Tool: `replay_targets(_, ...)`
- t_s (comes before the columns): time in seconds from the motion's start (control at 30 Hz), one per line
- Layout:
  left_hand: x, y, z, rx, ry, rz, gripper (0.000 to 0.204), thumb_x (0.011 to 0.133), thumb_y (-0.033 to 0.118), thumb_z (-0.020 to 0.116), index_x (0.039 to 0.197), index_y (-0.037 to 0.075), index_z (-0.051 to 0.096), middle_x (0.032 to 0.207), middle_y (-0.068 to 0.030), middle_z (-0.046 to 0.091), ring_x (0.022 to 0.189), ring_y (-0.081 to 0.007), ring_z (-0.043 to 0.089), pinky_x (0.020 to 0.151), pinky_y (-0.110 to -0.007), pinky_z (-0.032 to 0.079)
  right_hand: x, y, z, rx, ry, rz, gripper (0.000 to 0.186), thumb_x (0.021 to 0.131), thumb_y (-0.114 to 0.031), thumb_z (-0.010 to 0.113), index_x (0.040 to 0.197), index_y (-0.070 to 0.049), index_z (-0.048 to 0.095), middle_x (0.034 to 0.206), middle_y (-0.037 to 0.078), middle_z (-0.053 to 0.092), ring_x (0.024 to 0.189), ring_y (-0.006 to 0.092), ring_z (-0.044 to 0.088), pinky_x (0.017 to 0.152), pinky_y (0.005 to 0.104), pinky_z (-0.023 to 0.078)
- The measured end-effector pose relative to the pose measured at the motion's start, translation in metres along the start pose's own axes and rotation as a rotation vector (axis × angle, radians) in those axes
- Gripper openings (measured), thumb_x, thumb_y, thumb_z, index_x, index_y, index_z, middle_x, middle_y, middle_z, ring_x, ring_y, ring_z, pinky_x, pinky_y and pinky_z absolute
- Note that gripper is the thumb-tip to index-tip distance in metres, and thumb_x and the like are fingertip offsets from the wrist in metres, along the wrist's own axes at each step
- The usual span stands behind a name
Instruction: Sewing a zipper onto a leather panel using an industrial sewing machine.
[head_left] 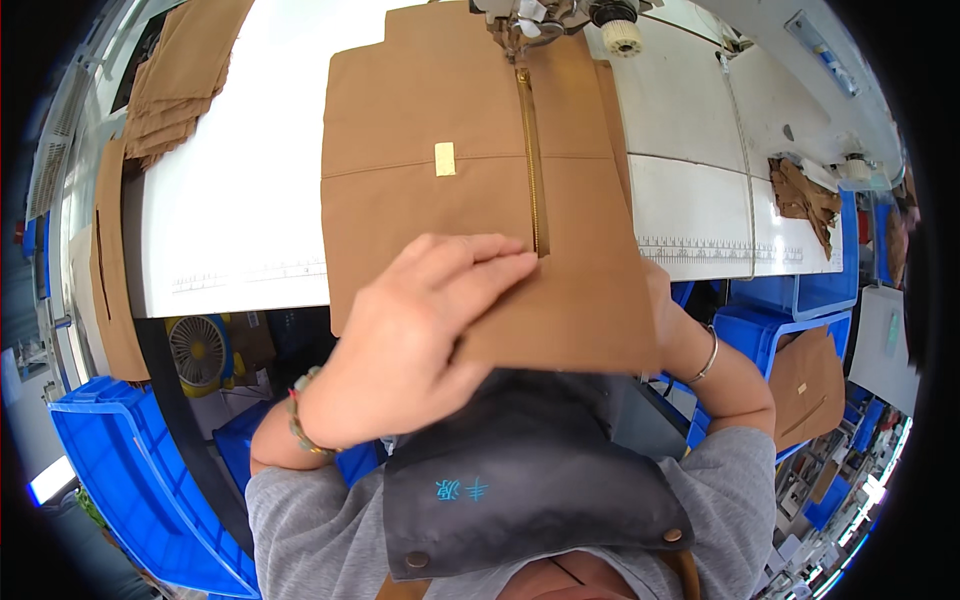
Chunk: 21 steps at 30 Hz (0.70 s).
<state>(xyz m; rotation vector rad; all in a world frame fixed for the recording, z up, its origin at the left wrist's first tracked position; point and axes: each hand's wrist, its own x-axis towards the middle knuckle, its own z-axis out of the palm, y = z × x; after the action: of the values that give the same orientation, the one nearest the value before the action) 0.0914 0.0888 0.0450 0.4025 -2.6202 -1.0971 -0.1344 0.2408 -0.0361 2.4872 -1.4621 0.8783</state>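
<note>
A brown fabric panel (420,210) with a crosswise seam lies under the sewing machine head (530,30) and hangs over the table's front edge toward me. A gold-toothed zipper (532,160) runs down it from the needle area. Left of the zipper sits a small pale yellow label (445,159). My left hand (430,310) rests on top of the panel, fingers stretched out, their tips at the zipper's near end. My right hand (657,300) is at the panel's right edge, its fingers hidden by the fabric.
The white table (240,200) has a ruler strip along its front. Stacked brown pieces (185,80) lie at the far left, brown scraps (803,200) at the right. Blue bins (140,490) stand below on both sides; a brown panel (808,385) hangs from a right bin. A small fan (197,345) sits underneath.
</note>
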Motion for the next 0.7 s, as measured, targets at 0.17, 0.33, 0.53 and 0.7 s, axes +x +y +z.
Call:
replay_targets(0.17, -0.011, 0.005, 0.031, 0.35, 0.04, 0.054, 0.056, 0.076, 0.017, 0.08, 0.13, 0.006, 0.073, 0.122, -0.009, 0.065, 0.104, -0.0298, 0.061, 0.09, -0.042, 0.049, -0.027, 0.0, 0.022, 0.088, 0.081, 0.097, 0.042, 0.077, -0.024, 0.076, 0.116, -0.006, 0.075, 0.12, 0.013, 0.073, 0.099, 0.0307, 0.074, 0.074, 0.0366, 0.062)
replay_targets(0.33, -0.014, 0.004, 0.033, 0.397, 0.042, 0.065, 0.056, 0.076, 0.023, 0.08, 0.13, 0.006, 0.073, 0.119, -0.0077, 0.065, 0.101, -0.0289, 0.06, 0.089, -0.042, 0.047, -0.028, 0.005, 0.025, 0.012, 0.159, -0.001, 0.038, 0.079, -0.021, 0.074, 0.112, -0.001, 0.073, 0.119, 0.015, 0.073, 0.101, 0.0319, 0.074, 0.075, 0.0387, 0.062)
replay_targets(0.53, -0.013, 0.007, 0.033, 0.42, 0.031, 0.062, 0.058, 0.074, 0.019, 0.078, 0.129, 0.005, 0.073, 0.124, -0.009, 0.066, 0.11, -0.031, 0.061, 0.095, -0.044, 0.046, -0.022, 0.005, 0.026, 0.008, 0.223, -0.059, 0.044, 0.064, -0.016, 0.068, 0.103, 0.002, 0.075, 0.118, 0.016, 0.071, 0.108, 0.0364, 0.072, 0.083, 0.0462, 0.066)
replay_targets(0.7, -0.013, 0.0, 0.035, 0.405, 0.027, 0.081, 0.061, 0.069, 0.01, 0.072, 0.13, 0.004, 0.073, 0.137, -0.0102, 0.066, 0.124, -0.035, 0.06, 0.101, -0.045, 0.046, -0.023, 0.005, 0.033, -0.044, 0.279, -0.094, 0.052, 0.05, -0.014, 0.057, 0.096, 0.002, 0.077, 0.118, 0.015, 0.07, 0.112, 0.0396, 0.072, 0.084, 0.0481, 0.066)
